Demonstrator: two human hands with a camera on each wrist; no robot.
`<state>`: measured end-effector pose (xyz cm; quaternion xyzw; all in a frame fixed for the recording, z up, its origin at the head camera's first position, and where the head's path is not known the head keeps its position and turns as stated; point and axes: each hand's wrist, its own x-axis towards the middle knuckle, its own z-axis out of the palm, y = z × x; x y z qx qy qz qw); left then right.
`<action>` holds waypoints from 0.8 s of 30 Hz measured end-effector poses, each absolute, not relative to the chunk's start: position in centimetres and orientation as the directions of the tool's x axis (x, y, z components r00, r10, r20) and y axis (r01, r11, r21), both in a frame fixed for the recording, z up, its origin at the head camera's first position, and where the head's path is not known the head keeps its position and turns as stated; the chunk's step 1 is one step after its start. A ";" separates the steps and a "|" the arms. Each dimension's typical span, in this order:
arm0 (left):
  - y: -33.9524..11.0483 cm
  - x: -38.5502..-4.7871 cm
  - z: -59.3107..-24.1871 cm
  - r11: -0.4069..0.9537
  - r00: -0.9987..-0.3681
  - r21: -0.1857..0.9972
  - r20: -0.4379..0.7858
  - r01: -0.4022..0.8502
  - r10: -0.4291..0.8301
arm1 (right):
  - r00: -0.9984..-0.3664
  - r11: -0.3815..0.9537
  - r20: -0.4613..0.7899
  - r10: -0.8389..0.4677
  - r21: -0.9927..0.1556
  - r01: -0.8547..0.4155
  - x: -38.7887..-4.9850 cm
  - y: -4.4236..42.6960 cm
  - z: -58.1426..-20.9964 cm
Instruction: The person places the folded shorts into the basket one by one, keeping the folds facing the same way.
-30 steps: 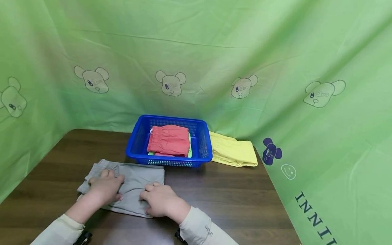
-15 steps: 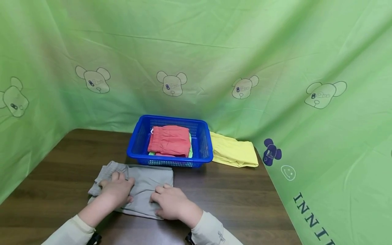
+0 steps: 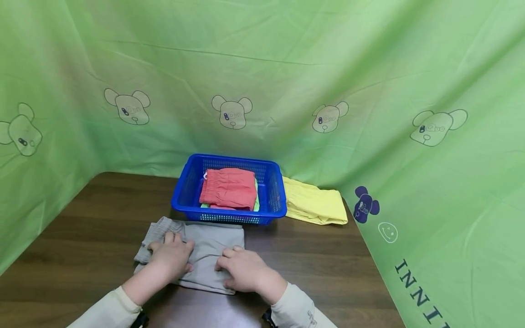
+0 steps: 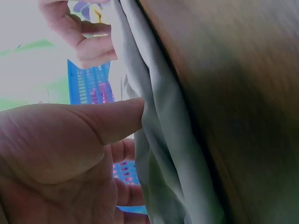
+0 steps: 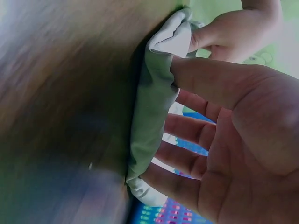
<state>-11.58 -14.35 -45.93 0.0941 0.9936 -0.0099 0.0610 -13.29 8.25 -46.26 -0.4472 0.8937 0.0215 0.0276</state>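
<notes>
Folded grey cloth with a ribbed, elastic-looking edge at its left lies flat on the table in front of the basket. My left hand presses on its left part, fingers spread and slightly bent. On its right part rests my right hand, fingertips and thumb touching the fabric. The left wrist view shows the left thumb against the cloth's layered near edge. From the right wrist view, the fingers and thumb of the right hand touch the grey fabric. Neither hand pinches it.
Behind the cloth stands a blue basket holding folded red shorts over light green fabric. Folded yellow cloth lies against the basket's right side. A green printed curtain encloses the back and sides of the brown wooden table.
Both hands have moved right across the table, and the grey cloth has slid right beneath them, keeping its folded shape. The basket and yellow cloth stay in place.
</notes>
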 end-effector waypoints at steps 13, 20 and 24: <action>-12.1 -11.1 -46.1 0.983 -0.979 -0.012 -0.084 0.185 0.183 | -0.619 0.621 -0.069 -0.782 -0.003 -0.784 -13.8 10.7 -46.3; -11.5 -11.3 -46.5 0.983 -0.982 -0.025 -0.044 0.184 0.183 | -0.623 0.625 -0.059 -0.780 -0.011 -0.781 -14.0 11.4 -46.1; -11.0 -11.3 -46.9 0.983 -0.983 -0.024 -0.027 0.181 0.180 | -0.627 0.628 -0.056 -0.777 -0.015 -0.778 -14.0 11.8 -46.1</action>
